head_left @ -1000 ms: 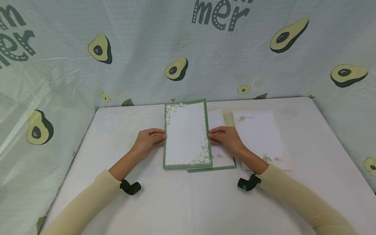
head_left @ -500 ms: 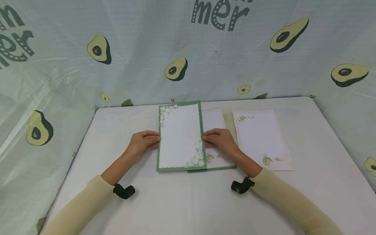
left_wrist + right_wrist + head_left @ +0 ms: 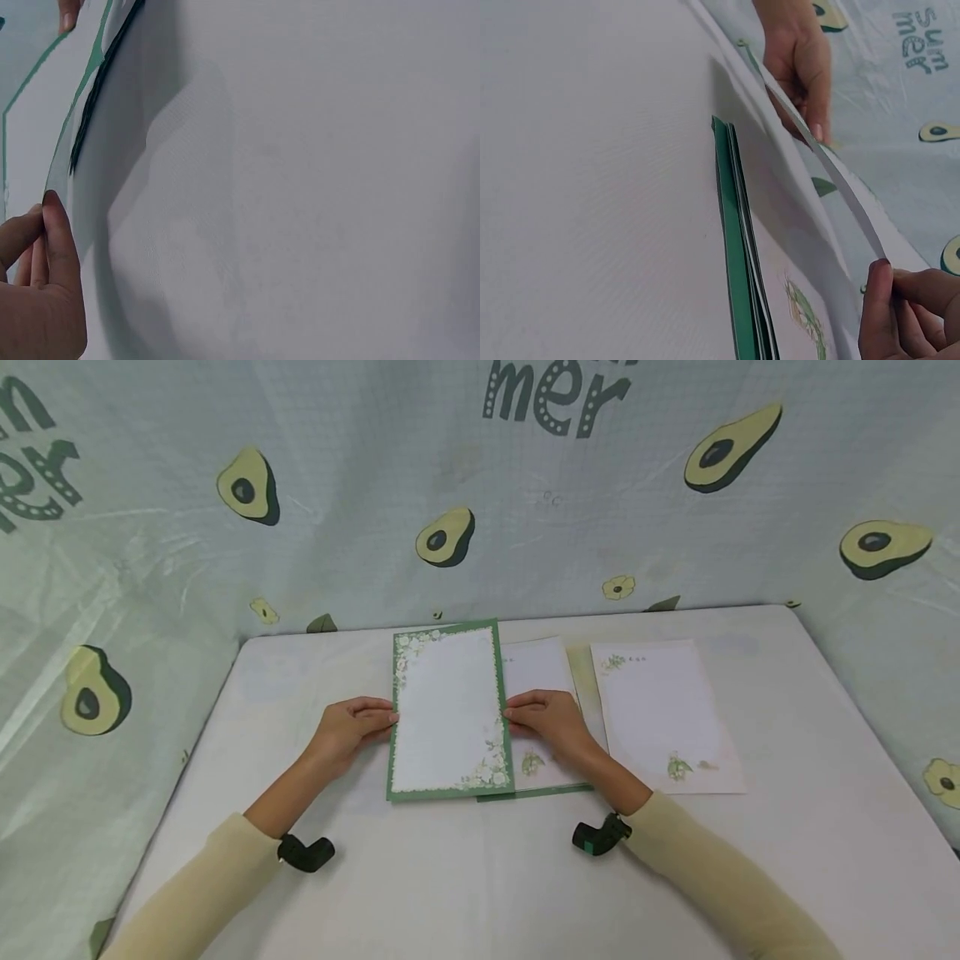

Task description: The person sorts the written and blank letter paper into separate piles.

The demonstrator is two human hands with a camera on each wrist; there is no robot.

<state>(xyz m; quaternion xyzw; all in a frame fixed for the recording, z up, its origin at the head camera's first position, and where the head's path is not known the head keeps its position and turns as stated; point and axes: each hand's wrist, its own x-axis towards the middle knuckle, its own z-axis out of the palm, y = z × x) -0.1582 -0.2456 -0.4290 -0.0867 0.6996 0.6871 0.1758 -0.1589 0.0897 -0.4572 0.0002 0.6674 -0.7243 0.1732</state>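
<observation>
A sheet of stationery paper [image 3: 450,710] with a green floral border is held up off the table between my two hands. My left hand [image 3: 345,731] pinches its left edge between thumb and fingers, and my right hand [image 3: 551,722] pinches the right edge. In the right wrist view the lifted sheet [image 3: 855,206] bows slightly. Beneath and to its right lies a stack of papers [image 3: 534,672], partly hidden by the sheet and my right hand. The stack's green lower edge [image 3: 731,232] shows layered sheets.
Right of the stack lies a pale paper [image 3: 652,710] with small leaf prints, a yellowish strip [image 3: 583,677] showing between them. A white-covered table [image 3: 450,877] meets an avocado-print cloth [image 3: 337,552] at the back and sides.
Both hands have moved the green-bordered sheet to the left and slightly toward the near edge, uncovering more of the stack. Their pinch on its edges stays the same.
</observation>
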